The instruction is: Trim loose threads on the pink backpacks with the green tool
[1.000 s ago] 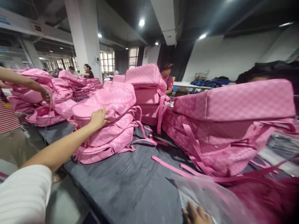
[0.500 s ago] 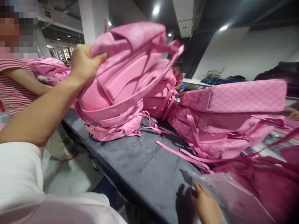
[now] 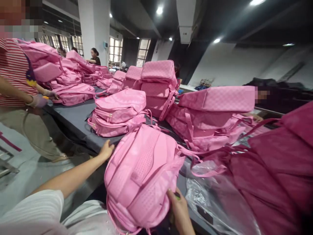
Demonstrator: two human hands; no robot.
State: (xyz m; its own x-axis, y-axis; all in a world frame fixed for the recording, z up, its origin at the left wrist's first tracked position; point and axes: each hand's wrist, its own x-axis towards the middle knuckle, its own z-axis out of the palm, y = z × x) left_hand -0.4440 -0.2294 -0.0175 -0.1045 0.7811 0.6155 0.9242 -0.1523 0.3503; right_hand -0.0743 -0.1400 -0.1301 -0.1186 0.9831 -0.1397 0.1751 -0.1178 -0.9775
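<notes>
A pink backpack [image 3: 141, 169] lies back-side up at the near edge of the grey table [image 3: 73, 114], straps facing me. My left hand [image 3: 106, 150] grips its upper left edge. My right hand [image 3: 178, 209] holds its lower right corner, fingers curled onto the fabric. A clear plastic bag [image 3: 215, 192] lies just right of the backpack. Behind it sits a short stack of pink backpacks [image 3: 119, 112].
More pink backpack stacks [image 3: 212, 114] fill the table's middle and far end. A dark magenta pile [image 3: 276, 173] rises at the right. A person in a striped shirt [image 3: 14, 71] stands at the left table edge; other workers are farther back.
My left hand lifted the top backpack off the stack and brought it down in front of me. My right hand left the plastic bag and took the backpack's near corner.
</notes>
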